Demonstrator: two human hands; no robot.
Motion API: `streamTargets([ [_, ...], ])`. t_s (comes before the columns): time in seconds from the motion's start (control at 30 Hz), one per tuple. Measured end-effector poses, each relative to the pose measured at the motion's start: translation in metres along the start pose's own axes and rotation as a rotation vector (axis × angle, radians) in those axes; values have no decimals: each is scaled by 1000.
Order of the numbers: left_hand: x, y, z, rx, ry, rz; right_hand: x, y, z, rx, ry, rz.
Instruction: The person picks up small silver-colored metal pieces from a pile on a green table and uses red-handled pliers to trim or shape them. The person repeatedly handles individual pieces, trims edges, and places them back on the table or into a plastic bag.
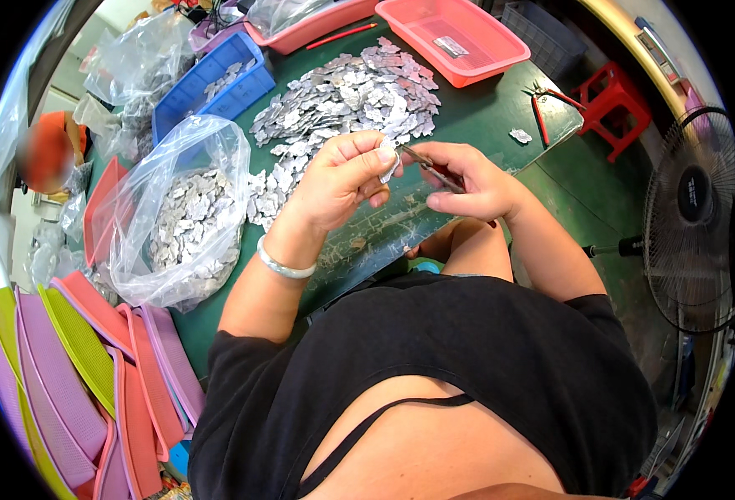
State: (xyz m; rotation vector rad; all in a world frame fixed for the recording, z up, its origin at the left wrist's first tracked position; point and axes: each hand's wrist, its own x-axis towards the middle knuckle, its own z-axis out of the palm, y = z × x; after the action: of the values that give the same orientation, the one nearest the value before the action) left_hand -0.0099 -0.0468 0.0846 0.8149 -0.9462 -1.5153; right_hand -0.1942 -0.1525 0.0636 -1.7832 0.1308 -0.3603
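Note:
My left hand pinches a small, flat, silvery metal piece between thumb and fingers, over the near part of the green table. From the right, my right hand grips dark pliers, whose tips meet the edge of that piece. Part of their handles is hidden in the palm. Just beyond my hands spreads a heap of similar grey, irregular flat pieces. Left of my left forearm, a clear plastic bag stands open with many more of them inside.
A blue bin with some pieces and a pink tray stand at the back. Red-handled pliers lie on the table at right. Colourful baskets crowd the lower left. A red stool and fan stand right. Another person is at far left.

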Motion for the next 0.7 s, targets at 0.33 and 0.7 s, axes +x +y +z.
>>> streamTargets([
  [0.33, -1, 1, -1, -103, 83, 181, -4, 14, -7, 30, 72, 32],
  [0.7, 1, -7, 6, 350, 334, 235, -8, 12, -5, -28, 101, 124],
])
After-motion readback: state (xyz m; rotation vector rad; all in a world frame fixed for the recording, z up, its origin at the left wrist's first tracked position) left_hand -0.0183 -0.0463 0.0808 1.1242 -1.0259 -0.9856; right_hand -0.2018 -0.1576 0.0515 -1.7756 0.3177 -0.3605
